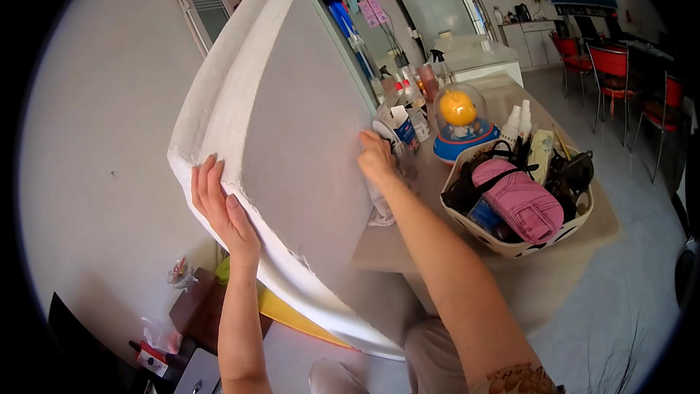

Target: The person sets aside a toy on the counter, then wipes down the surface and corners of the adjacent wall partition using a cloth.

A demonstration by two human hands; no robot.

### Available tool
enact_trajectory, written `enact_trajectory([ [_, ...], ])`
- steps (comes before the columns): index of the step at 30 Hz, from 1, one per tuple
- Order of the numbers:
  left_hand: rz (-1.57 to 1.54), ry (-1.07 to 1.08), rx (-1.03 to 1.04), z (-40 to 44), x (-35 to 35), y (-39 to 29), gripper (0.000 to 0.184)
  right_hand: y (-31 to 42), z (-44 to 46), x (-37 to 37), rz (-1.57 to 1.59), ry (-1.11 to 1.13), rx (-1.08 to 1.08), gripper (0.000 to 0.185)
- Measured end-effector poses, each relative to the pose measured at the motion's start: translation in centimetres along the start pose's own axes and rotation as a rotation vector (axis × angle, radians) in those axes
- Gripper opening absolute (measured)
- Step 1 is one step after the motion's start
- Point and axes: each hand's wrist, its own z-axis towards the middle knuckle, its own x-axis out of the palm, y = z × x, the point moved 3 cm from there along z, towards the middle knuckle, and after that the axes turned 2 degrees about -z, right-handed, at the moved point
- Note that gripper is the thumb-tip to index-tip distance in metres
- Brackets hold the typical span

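Clearly, left hand (229, 211) is touching one panel (310, 102), fingers extended — right hand (376, 158) meeting it, grip unclear, three chairs (609, 62) beyond.

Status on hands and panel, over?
Left hand laid on pale panel, at its edge. Right hand at the opposite side, grip unclear. Packed basket close on the right.

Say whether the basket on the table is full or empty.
Full: a pink pouch, sunglasses and other things crowd the basket to its rim.
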Motion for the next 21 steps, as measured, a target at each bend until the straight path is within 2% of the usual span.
enact_trajectory([
  [2,0.005,0.004,0.004,0.0,0.0,0.0,0.048,0.0,0.3,0.4,0.012,-0.022,-0.014,0.049],
  [5,0.019,0.019,0.004,-0.1,-0.1,0.0,0.047,0.4,0.8,0.7,0.098,-0.139,-0.206,0.048],
  [8,0.020,0.022,0.006,-0.1,-0.1,0.1,0.047,-0.6,0.7,0.6,0.153,-0.119,-0.193,0.047],
  [11,0.017,0.017,0.008,0.0,-0.1,0.1,0.047,-2.2,0.8,1.6,0.120,-0.080,-0.088,0.051],
  [14,0.019,0.015,0.010,0.0,-0.1,0.2,0.047,-2.9,2.1,2.4,0.302,-0.099,-0.093,0.053],
  [17,0.018,0.016,0.004,-0.1,-0.1,0.2,0.046,-1.8,2.2,2.3,0.365,-0.179,-0.177,0.056],
  [21,0.010,0.017,0.000,-0.1,-0.1,0.3,0.046,-1.3,0.9,1.3,0.391,-0.216,-0.123,0.059],
])
